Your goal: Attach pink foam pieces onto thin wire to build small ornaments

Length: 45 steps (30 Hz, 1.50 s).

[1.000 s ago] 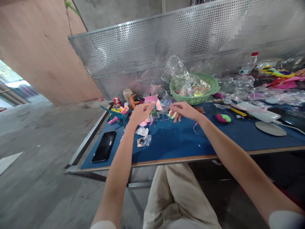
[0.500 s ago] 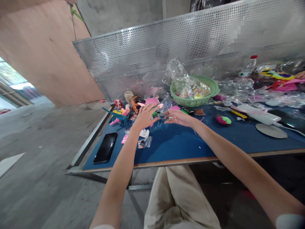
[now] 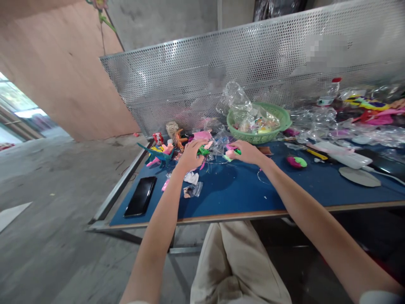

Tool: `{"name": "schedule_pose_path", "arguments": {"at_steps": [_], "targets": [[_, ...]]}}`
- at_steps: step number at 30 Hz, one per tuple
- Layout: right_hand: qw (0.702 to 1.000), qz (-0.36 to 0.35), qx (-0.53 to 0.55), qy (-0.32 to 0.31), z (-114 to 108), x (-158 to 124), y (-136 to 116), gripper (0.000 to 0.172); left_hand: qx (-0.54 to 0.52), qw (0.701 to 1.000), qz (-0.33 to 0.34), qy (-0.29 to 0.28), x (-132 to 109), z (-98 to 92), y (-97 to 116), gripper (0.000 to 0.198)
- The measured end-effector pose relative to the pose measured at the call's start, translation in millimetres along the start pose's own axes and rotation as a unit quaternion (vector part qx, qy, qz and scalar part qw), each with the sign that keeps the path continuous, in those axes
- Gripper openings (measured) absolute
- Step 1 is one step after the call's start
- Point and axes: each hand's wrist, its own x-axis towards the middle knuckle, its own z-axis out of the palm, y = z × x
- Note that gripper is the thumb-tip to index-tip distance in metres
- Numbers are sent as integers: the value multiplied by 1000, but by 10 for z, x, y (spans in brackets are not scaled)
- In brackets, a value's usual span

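Observation:
My left hand (image 3: 190, 156) is at the back of the blue tabletop, its fingers curled round a small green and pink bundle (image 3: 204, 149). Across from it, my right hand (image 3: 247, 153) grips pink and pale green pieces (image 3: 230, 153) between thumb and fingers; their exact kind is too small to make out. Thin strands hang between the two hands. Crumpled clear plastic (image 3: 220, 141) lies just behind them. Beside my left hand is a teal toy figure (image 3: 161, 157) with pink and yellow pieces, near an orange figure (image 3: 179, 139).
A black phone (image 3: 141, 196) lies at the left edge. Small plastic packets (image 3: 193, 190) are near my left forearm. Behind stands a green basket (image 3: 253, 137) holding wrapped items. A magenta-green piece (image 3: 296, 162), a yellow cutter (image 3: 316, 154) and a bottle (image 3: 329, 93) are at the right.
Both hands' fingers have closed in on small coloured pieces. My right hand has moved slightly right, and pink and green pieces now show in it.

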Motion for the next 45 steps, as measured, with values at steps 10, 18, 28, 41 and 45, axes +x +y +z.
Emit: {"name": "schedule_pose_path", "arguments": {"at_steps": [10, 18, 28, 41, 45], "targets": [[989, -69, 64, 113, -176, -32, -205, 43, -137, 982, -5, 129, 64, 136, 371, 30], [948, -271, 2, 166, -99, -103, -547, 43, -281, 955, -55, 75, 101, 142, 599, 70], [933, -305, -55, 183, -86, -165, -623, 37, -330, 939, -92, 33, 99, 177, 564, 47], [945, -198, 62, 251, -39, -170, -645, 38, -474, 873, -114, -34, 137, 59, 591, 51], [865, -40, 193, 462, -79, -48, -528, 45, -493, 865, -85, 45, 171, 204, 562, 47]]}}
